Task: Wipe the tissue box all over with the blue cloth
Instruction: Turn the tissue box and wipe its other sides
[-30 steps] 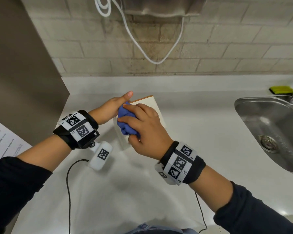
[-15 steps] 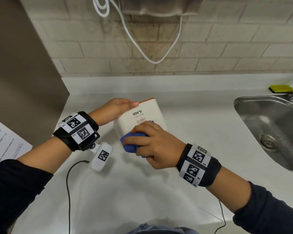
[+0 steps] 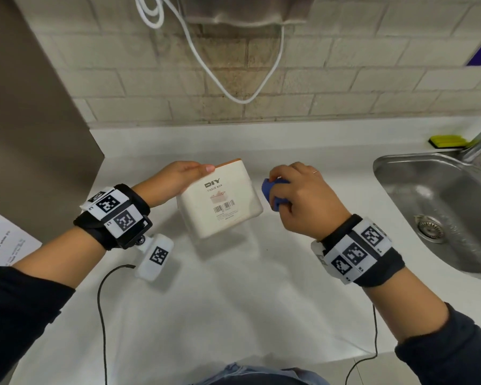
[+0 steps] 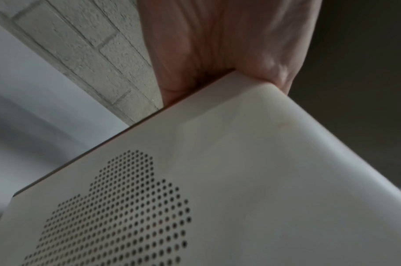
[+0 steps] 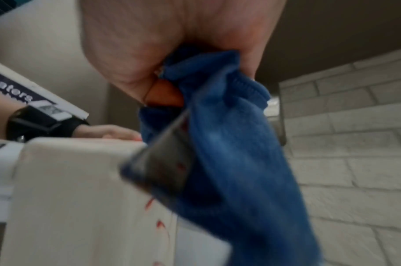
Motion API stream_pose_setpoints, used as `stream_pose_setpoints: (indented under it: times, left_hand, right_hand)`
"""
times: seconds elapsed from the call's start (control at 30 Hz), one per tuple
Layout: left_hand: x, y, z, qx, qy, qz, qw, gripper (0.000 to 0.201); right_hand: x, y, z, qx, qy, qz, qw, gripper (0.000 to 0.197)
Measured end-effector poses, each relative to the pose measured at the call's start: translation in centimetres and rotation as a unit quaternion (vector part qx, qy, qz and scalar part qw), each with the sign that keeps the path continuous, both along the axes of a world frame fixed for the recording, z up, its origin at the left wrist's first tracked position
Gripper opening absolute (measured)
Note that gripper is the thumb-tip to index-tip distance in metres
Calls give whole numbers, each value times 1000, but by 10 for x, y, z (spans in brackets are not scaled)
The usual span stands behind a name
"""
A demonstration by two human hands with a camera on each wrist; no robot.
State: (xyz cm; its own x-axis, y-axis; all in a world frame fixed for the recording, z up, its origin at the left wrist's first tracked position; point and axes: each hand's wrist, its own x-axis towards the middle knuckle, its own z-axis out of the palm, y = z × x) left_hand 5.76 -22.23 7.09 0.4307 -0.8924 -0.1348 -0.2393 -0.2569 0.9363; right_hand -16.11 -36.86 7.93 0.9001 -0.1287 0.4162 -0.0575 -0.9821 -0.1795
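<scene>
My left hand (image 3: 175,180) grips white plastic tissue box (image 3: 220,198) w/ orange edge; right hand (image 3: 303,195) grips crumpled blue cloth (image 3: 271,194) just beside it.

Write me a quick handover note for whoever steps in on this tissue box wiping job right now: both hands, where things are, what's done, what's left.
Left hand: grips the tissue box at its far left corner, holding it tilted with the labelled face up.
Right hand: grips the bunched blue cloth just right of the box; whether the cloth touches the box's right side is unclear.
Box is over the white counter, left of the sink.
Done: cannot be told from these views; no face looks visibly different.
Left: work round the sides, the perforated face seen by the left wrist camera, and the orange-edged end.
</scene>
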Motion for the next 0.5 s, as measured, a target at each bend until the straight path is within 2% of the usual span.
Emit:
stream_pose_setpoints:
  times: [0.07, 0.13, 0.2, 0.27, 0.37, 0.5]
  left_hand:
    - [-1, -1, 0, -1, 1, 4, 1000, 79]
    - [-1, -2, 0, -3, 10, 9, 1000, 70]
    - [-1, -3, 0, -6, 21, 14, 1000, 49]
    - [-1, -4, 1, -1, 29, 19, 999, 37]
    - [1, -4, 4, 12, 15, 20, 1000, 56]
    - [2, -3, 5, 18, 5, -5, 1000, 55]
  right_hand:
    - [-1, 11, 10, 39, -77, 10, 996, 29]
    - [4, 33, 13, 59, -126, 86, 987, 34]
    - [15, 57, 0, 54, -110, 158, 980, 39]
    - [27, 75, -23, 35, -68, 177, 981, 42]
    - [36, 84, -44, 24, -42, 209, 977, 38]
    - [38, 69, -40, -25, -12, 285, 958, 26]
